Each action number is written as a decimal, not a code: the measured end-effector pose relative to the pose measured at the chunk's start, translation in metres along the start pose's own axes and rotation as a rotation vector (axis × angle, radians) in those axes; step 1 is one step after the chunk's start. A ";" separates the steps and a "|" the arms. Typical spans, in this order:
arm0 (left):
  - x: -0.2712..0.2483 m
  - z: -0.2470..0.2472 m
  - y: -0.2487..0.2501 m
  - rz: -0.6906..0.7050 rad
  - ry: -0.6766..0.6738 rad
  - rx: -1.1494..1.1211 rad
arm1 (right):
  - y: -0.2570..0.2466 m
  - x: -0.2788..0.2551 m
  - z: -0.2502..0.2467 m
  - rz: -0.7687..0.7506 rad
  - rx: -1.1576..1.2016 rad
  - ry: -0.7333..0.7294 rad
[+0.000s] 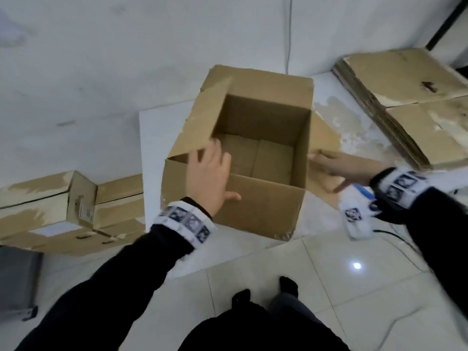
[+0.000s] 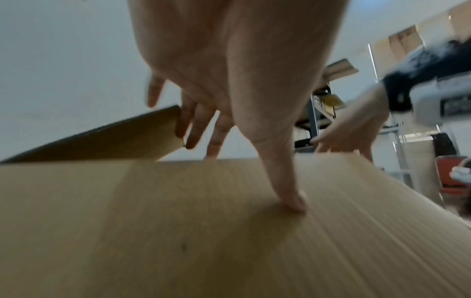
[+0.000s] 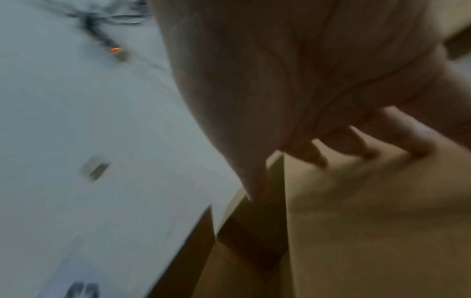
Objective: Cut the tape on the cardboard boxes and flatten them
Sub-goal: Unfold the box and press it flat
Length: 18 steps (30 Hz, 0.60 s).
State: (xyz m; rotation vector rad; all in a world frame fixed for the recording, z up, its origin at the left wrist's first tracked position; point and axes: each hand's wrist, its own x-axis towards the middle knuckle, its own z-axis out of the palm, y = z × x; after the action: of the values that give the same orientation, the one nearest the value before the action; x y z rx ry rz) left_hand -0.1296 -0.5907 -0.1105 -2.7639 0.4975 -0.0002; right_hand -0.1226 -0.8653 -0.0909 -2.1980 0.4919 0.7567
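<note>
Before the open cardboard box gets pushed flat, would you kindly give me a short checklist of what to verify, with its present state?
1. Top flaps of the open cardboard box folded out: ok.
2. Box empty inside: ok.
3. Bottom seam tape cut: cannot tell; the bottom flaps lie closed.
4. Left hand placed: ok, thumb on the near wall, fingers over the rim.
5. Right hand placed: ok, fingers flat on the right flap.
6. Cutter in either hand: not ok, none visible.
</note>
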 end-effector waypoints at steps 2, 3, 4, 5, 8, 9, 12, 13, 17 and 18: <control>-0.006 -0.008 -0.034 -0.168 0.031 -0.099 | -0.004 0.023 0.022 0.037 0.257 0.051; -0.008 -0.010 -0.055 -0.261 0.007 -0.149 | -0.005 0.031 0.031 0.023 0.300 0.090; -0.007 -0.005 -0.078 -0.348 -0.039 -0.209 | -0.006 0.038 0.040 -0.009 0.328 0.138; -0.006 0.001 -0.100 -0.414 -0.113 -0.297 | -0.008 0.042 0.045 -0.044 0.363 0.178; -0.005 0.019 -0.143 -0.366 -0.465 -0.718 | -0.007 0.039 0.050 -0.113 0.464 0.289; -0.004 0.020 -0.149 -0.334 -0.523 -0.803 | -0.007 0.037 0.048 -0.144 0.458 0.364; 0.007 0.003 -0.148 -0.265 -0.324 -0.900 | -0.006 0.034 0.052 -0.309 0.465 0.609; 0.013 -0.008 -0.140 -0.244 -0.203 -0.921 | -0.007 0.031 0.059 -0.370 0.515 0.667; 0.043 -0.055 -0.081 -0.080 0.253 -0.861 | -0.014 0.036 0.115 -0.406 0.651 0.757; 0.050 -0.066 -0.064 -0.009 0.307 -0.931 | -0.015 0.039 0.131 -0.389 0.684 0.749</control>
State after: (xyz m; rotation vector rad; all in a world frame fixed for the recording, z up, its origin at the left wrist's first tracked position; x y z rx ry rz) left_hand -0.0644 -0.5726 -0.0307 -3.7052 0.6943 -0.2622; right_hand -0.1330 -0.7614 -0.1799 -1.7587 0.5474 -0.4299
